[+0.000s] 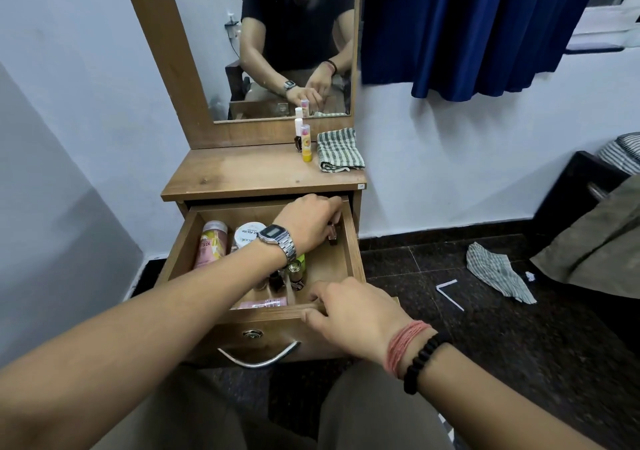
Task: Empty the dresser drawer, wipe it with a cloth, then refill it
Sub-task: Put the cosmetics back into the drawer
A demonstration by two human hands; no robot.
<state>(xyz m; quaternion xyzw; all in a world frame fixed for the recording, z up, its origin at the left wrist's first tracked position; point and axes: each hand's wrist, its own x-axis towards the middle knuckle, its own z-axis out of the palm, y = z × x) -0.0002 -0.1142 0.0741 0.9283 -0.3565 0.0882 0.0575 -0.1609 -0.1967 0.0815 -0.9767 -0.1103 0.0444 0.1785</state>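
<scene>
The wooden dresser drawer (351, 242) stands pulled open. Inside lie a pink bottle (211, 243), a white round jar (246, 233), several small nail polish bottles (294, 275) and a pink tube (266, 303). My left hand (308, 223), with a steel watch on the wrist, reaches into the drawer's far right corner and pinches a small dark bottle (333, 233). My right hand (349, 311) grips the drawer's front edge. On the dresser top (242, 172) stand a yellow tube (306, 143) and a small bottle (298, 134), beside a folded striped cloth (339, 150).
A mirror (287, 51) rises behind the dresser top. To the right hangs a blue curtain (467, 27). On the dark floor lie a second striped cloth (498, 273) and a white bent strip (448, 292). Dark furniture (571, 193) stands at the right.
</scene>
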